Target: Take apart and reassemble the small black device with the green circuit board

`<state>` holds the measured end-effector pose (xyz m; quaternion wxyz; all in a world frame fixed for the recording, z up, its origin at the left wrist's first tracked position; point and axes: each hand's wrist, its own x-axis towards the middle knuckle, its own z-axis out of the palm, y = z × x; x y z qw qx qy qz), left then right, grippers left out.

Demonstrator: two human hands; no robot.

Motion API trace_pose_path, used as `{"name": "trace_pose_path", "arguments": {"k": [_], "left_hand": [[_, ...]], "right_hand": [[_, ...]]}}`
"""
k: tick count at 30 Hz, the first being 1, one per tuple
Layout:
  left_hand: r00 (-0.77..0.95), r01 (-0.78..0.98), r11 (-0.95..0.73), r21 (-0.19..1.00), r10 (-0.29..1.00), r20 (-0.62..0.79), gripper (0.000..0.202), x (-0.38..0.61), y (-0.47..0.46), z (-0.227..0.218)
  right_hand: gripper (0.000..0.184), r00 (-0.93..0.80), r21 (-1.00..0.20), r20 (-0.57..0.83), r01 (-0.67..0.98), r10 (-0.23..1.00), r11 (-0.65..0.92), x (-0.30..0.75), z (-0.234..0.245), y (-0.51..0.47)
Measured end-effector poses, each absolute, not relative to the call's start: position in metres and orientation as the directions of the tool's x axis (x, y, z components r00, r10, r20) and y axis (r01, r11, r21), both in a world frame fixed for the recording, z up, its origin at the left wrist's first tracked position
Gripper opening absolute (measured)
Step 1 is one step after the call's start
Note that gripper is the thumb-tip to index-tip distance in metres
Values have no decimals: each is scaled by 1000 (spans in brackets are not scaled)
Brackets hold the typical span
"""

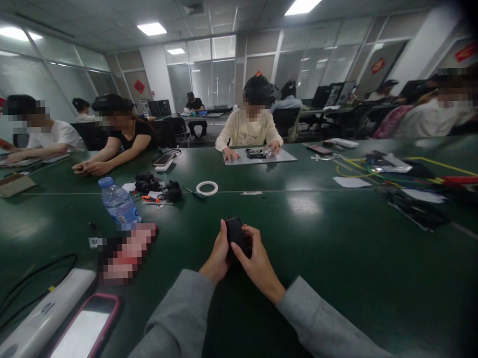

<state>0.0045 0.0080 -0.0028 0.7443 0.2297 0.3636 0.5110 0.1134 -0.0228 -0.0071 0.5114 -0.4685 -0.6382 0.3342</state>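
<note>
Both my hands hold one small black box-shaped object just above the green table. My left hand wraps its left side, with the thumb up along the edge. My right hand grips it from the right, its thumb across the lower front and its fingers bent around the far side. The object stands roughly upright, and its exact kind cannot be made out. My palms and fingers hide its lower part and sides.
Left of my arms are a water bottle, a phone in a pink frame and a white power bank with a black cable. Further off lie black parts, a white ring and cables. A person sits opposite.
</note>
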Motion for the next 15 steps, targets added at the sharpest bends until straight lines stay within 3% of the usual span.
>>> {"name": "trace_pose_path", "arguments": {"k": [15], "left_hand": [[307, -606, 423, 673, 906, -293, 86, 1, 9, -8]], "right_hand": [[39, -40, -849, 413, 346, 910, 400, 113, -3, -30]]}}
